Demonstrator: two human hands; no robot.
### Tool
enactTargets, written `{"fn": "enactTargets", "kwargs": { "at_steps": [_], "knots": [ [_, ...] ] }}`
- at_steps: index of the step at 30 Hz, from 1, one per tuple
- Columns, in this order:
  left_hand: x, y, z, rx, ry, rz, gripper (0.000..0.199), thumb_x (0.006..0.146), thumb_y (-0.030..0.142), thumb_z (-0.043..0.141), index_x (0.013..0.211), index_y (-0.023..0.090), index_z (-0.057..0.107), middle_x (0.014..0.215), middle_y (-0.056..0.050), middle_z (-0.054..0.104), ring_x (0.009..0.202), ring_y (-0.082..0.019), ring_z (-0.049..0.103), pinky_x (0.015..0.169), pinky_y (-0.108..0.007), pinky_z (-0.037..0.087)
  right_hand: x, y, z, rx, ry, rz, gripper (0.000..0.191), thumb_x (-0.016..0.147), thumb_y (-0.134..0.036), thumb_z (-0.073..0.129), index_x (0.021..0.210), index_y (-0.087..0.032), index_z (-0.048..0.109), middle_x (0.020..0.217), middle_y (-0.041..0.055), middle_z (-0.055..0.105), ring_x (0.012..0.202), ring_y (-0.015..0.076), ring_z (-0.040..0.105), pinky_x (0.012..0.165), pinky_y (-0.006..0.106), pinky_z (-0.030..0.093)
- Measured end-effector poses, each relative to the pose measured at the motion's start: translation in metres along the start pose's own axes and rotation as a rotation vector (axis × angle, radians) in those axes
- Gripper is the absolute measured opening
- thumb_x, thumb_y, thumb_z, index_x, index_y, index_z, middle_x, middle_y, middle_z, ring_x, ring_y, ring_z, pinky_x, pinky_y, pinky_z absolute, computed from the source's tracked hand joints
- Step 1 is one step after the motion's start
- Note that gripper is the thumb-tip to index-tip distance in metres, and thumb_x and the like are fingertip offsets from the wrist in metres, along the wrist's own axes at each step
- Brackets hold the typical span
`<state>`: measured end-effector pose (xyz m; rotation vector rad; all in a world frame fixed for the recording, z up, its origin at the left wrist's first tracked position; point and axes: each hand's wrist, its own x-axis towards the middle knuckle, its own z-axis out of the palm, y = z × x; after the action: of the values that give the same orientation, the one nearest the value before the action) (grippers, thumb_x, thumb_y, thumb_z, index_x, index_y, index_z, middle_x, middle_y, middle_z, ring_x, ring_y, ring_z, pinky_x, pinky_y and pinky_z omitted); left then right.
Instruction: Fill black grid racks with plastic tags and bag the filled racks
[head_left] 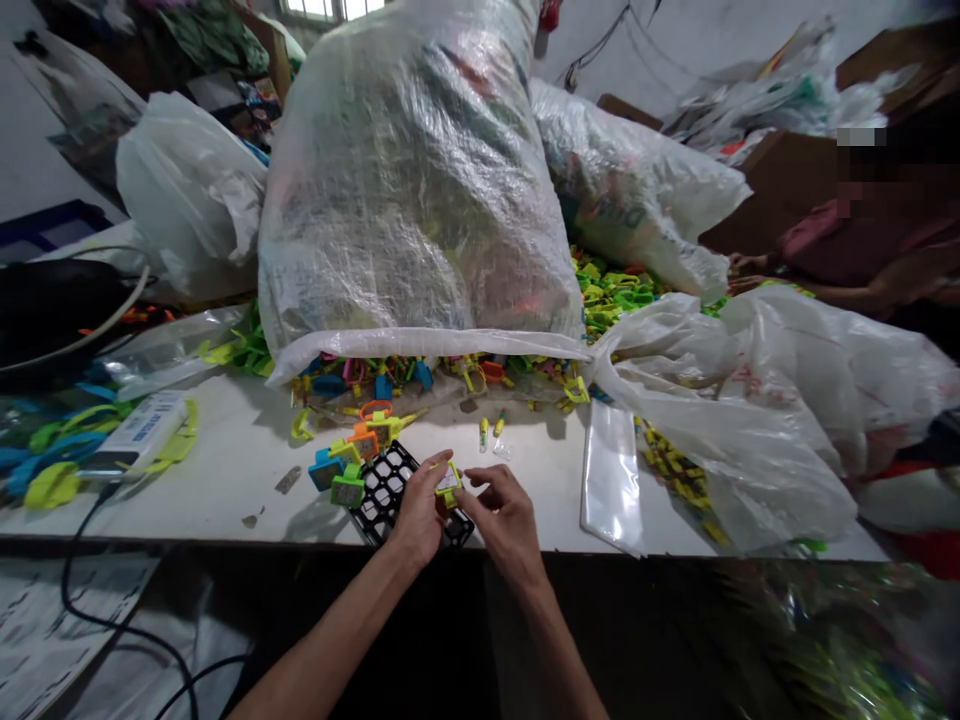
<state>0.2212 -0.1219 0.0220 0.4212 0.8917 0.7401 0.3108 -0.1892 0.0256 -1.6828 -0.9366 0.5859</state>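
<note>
Closed round a small yellow-green toy watch (448, 480), my left hand (418, 510) shows me its square, pale face. My right hand (504, 515) pinches the watch's right edge with thumb and forefinger bent. Under both hands lies a black grid tray (390, 462) with rows of holes, partly covered by my left hand. Along the tray's left edge sit several toy watches: a blue one (325, 470), a green one (348, 488) and an orange one (365, 441). Just beyond the hands are two small yellow-capped pieces (484, 434) and a clear plastic bit (502, 450).
A huge translucent sack (420, 190) stands behind a heap of coloured pieces. Flat plastic bags (611, 480) lie at right beside a crumpled white bag (750, 400). A white boxed device (139, 440) with a black cable is at left. Another person (847, 250) sits far right.
</note>
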Motion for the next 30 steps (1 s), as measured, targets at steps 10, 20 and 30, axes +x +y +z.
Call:
{"fn": "enactTargets", "kwargs": {
  "at_steps": [10, 20, 30],
  "knots": [
    [-0.002, -0.012, -0.007, 0.198, -0.094, 0.088, 0.052, 0.063, 0.038, 0.077, 0.108, 0.017, 0.061, 0.074, 0.001, 0.06, 0.06, -0.01, 0.053, 0.058, -0.019, 0.04, -0.006, 0.001, 0.015, 0.276, 0.004, 0.261, 0.023, 0.059, -0.028, 0.068, 0.08, -0.019, 0.061, 0.073, -0.0037, 0.054, 0.048, 0.0086, 0.047, 0.045, 0.022, 0.041],
    [0.001, -0.01, -0.013, 0.229, -0.106, 0.087, 0.063, 0.064, 0.046, 0.072, 0.116, 0.016, 0.052, 0.07, 0.002, 0.054, 0.057, -0.011, 0.05, 0.053, -0.021, 0.038, 0.006, 0.007, 0.005, 0.308, -0.131, 0.332, 0.032, 0.059, -0.04, 0.075, 0.078, -0.016, 0.065, 0.063, -0.0015, 0.057, 0.049, 0.0119, 0.051, 0.048, 0.025, 0.044],
    [-0.01, 0.007, -0.029, 0.26, -0.09, 0.027, 0.073, 0.059, 0.053, 0.074, 0.116, 0.015, 0.05, 0.073, 0.001, 0.052, 0.054, -0.008, 0.044, 0.047, -0.021, 0.032, 0.145, -0.003, 0.087, -0.728, -0.257, -0.169, 0.024, 0.084, -0.019, 0.049, 0.096, -0.016, 0.069, 0.101, 0.0127, 0.068, 0.091, 0.0227, 0.066, 0.077, 0.03, 0.049]
  ]
}}
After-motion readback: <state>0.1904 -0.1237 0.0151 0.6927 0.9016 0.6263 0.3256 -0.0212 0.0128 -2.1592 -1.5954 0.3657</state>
